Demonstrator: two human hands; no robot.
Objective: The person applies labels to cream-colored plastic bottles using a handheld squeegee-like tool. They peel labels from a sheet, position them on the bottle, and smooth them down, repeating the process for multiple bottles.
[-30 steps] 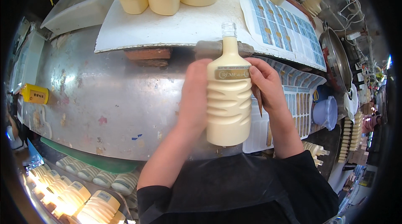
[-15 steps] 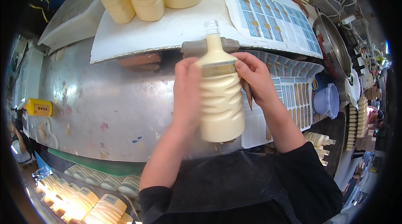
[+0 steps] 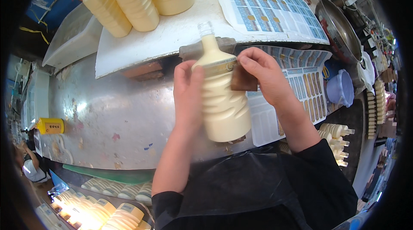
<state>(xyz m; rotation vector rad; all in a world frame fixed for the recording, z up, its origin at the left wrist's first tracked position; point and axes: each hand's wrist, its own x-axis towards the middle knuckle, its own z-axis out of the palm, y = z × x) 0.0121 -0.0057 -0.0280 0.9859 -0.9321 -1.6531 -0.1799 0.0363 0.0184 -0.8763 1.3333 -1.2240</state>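
A cream-coloured bottle (image 3: pixel 226 120) with a clear threaded neck and rippled sides is in front of me, its neck pointing away and tilted slightly left. Across its shoulder runs a narrow gold-and-grey label strip (image 3: pixel 220 67). My left hand (image 3: pixel 188 94), somewhat blurred, is closed round the bottle's left side, its fingertips by the label's left end. At the label's right end is my right hand (image 3: pixel 270 77), thumb and forefinger pinched together. Held in that hand, a flat brown piece (image 3: pixel 244 79) hangs against the bottle; its exact kind is unclear.
Label sheets lie on the white raised board (image 3: pixel 167 49) and beside the bottle (image 3: pixel 307 88). Several cream bottles (image 3: pixel 135 4) stand at the far left. A lilac bucket (image 3: pixel 340 88) and a large pan (image 3: pixel 344 28) are right, a yellow container (image 3: pixel 50 125) left. More bottles (image 3: pixel 124 217) lie lower left.
The bottle has tilted a little left. The brown piece in my right hand has turned from edge-on to flat face showing. The whole view has shifted slightly.
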